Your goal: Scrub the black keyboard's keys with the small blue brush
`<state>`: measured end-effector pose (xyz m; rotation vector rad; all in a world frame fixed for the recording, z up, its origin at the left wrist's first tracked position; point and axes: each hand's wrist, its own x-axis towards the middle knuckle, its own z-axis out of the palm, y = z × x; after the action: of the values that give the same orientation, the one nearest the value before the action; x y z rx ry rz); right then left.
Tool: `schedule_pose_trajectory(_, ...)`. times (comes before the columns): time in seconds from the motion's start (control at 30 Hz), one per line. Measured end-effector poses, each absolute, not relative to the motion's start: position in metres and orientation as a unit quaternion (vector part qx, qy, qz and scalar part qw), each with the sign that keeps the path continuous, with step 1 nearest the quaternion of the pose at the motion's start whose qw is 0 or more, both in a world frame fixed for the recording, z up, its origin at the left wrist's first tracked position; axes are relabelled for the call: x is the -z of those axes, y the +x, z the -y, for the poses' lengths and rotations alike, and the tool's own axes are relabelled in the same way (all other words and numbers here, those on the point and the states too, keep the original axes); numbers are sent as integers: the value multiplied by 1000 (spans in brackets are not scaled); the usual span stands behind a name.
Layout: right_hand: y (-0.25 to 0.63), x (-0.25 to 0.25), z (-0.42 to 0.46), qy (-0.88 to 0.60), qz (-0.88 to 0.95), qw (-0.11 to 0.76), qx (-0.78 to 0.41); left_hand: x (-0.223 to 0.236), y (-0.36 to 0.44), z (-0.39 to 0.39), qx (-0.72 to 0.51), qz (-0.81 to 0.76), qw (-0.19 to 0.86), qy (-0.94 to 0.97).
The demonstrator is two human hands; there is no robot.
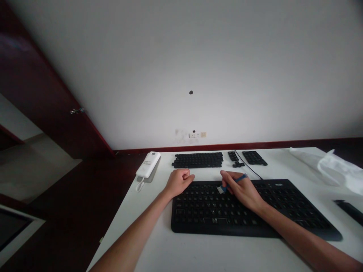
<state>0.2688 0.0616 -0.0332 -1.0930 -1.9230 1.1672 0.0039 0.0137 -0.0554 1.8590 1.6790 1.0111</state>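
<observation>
A black keyboard (297, 211) lies on the white table (159, 249) in front of me; its key wells look bare. My right hand (241, 190) rests over its upper middle and grips a small blue brush (231, 184), bristles down on the keyboard. My left hand (179, 181) is curled into a loose fist at the keyboard's top left corner, touching its edge, with nothing visible in it. Behind the keyboard, removed black keycaps (197, 159) lie laid out in keyboard order, with smaller groups (254, 157) to the right.
A white power bank (148, 164) with a short cable lies at the table's far left edge. A crumpled white plastic bag (334, 168) sits at the right, a dark flat object (350, 209) beside it. A dark red door stands at left.
</observation>
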Motion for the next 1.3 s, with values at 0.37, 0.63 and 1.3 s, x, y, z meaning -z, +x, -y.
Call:
schedule_pose_trajectory(0.37,269,32,-62,-395,757,311,-417,57,5,-15,-352,-620,202,671)
schedule_pose_trajectory(0.63,270,32,-61,-387,762,306,-419,56,4,-15,-350,-618,195,677)
schedule_pose_trajectory(1.3,269,30,-60,-387,775,291,-405,56,5,-15,-345,-626,197,671)
